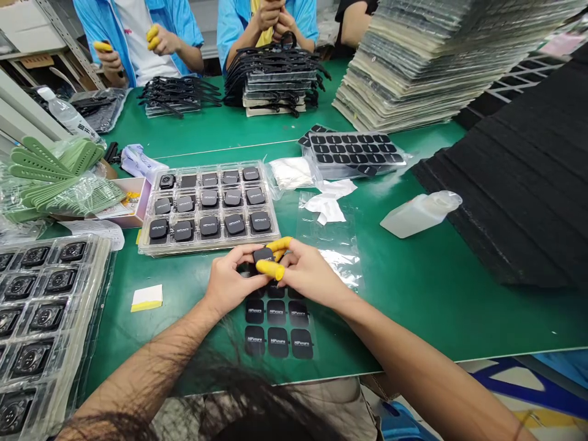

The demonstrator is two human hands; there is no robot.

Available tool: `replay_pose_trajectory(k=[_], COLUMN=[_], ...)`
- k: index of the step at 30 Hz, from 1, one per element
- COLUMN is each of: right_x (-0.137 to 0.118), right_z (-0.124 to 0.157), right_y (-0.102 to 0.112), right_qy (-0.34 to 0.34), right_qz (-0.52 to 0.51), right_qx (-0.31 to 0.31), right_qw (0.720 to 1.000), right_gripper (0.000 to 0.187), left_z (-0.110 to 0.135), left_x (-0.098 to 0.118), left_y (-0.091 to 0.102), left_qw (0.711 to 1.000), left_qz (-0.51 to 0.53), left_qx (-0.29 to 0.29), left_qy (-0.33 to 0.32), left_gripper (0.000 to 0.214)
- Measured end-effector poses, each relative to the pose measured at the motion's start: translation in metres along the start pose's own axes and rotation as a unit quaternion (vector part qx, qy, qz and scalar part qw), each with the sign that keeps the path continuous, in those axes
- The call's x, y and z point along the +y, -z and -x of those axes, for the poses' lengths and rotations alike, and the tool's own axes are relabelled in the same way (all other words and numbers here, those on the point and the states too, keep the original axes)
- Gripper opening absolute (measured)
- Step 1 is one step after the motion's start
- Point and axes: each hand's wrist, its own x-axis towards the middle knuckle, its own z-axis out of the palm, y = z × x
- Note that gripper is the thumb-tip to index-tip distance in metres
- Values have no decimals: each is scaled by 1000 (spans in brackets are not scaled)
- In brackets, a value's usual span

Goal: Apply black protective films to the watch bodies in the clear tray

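One black watch body (263, 254) sits pinched between the two hands, over the green table (413, 288). The left hand (227, 285) clamps its near-left edge. The right hand (307, 278), wearing two yellow finger cots (271, 268), clamps its right side. The body looks nearly square, so no long axis can be told, and its dark face is turned up. Just below lies a sticker sheet (278, 331) showing six labelled black stickers, with more hidden under the hands. Beyond them, a clear tray (209, 205) holds fifteen watch bodies in three rows of five.
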Motion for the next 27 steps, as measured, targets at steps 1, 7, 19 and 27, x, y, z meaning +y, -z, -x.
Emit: replay_pose_trajectory(k=[1, 7, 19, 27], right_x=[0, 6, 16, -51], right_z=[-1, -7, 1, -101], right_y=[-1, -2, 2, -30], right_qy=[-9, -34, 36, 181], right_qz=[-8, -55, -9, 128], right_qx=[-24, 8, 21, 71], right_qw=[1000, 998, 999, 973], right_gripper=[45, 49, 43, 38], left_z=[0, 0, 0, -3], left_x=[0, 2, -1, -16], left_y=[0, -1, -2, -14], left_qw=[1000, 999, 997, 994], left_qz=[7, 29, 16, 2], left_qx=[-10, -33, -75, -97], left_qy=[-2, 6, 10, -48], left_gripper=[52, 47, 68, 56])
